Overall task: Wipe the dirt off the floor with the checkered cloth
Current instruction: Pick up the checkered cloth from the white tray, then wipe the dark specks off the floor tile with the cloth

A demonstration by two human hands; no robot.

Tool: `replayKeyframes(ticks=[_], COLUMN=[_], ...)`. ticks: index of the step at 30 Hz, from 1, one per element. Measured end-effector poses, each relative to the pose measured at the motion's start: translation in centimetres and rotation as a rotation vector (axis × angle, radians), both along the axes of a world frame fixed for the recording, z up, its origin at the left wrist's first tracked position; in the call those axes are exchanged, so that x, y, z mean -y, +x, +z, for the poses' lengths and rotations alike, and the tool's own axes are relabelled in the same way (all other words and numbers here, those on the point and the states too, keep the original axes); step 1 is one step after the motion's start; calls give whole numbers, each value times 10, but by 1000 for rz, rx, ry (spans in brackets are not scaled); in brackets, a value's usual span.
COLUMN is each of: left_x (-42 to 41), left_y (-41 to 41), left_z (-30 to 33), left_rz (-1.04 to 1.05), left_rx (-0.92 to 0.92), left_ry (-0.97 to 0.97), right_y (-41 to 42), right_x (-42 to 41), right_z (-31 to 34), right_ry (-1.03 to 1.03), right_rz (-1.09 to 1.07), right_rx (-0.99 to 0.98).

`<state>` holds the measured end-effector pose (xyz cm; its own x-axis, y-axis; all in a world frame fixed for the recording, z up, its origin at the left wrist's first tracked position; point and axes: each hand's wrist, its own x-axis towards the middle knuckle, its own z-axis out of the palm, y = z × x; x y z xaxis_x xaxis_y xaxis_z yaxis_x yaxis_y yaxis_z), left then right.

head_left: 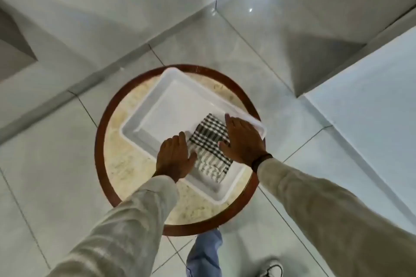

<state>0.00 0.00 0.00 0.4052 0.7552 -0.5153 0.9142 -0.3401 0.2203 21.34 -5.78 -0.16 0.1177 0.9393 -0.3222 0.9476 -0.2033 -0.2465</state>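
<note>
A folded black-and-white checkered cloth point(208, 144) lies in the near right part of a white plastic tray point(162, 105). The tray rests on a small round table point(126, 141) with a marbled top and dark wooden rim. My left hand point(174, 157) lies flat at the cloth's left edge, fingers touching it. My right hand point(242, 139) presses flat on the cloth's right side, fingers spread over the tray rim. Neither hand has closed on the cloth. No dirt shows on the pale tiled floor point(56, 164).
A grey raised ledge point(90, 78) runs diagonally behind the table. A white surface point(371, 105) stands at the right. My blue trouser leg point(204, 252) and a white shoe point(271, 270) are below the table's near edge.
</note>
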Motion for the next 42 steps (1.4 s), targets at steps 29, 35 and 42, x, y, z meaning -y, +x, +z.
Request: replayKeyframes(ticks=[29, 35, 42], left_x=[199, 322, 399], left_y=[230, 315, 358], left_z=[158, 134, 20], left_rz=[402, 285, 243], left_rx=[835, 591, 464], left_ry=[-527, -654, -1016], right_y=[169, 182, 193], right_x=[290, 398, 484], right_z=[149, 127, -4], right_ry=[78, 136, 227], right_rz=[-1079, -1258, -1586], right_rx=[-1089, -1328, -1554])
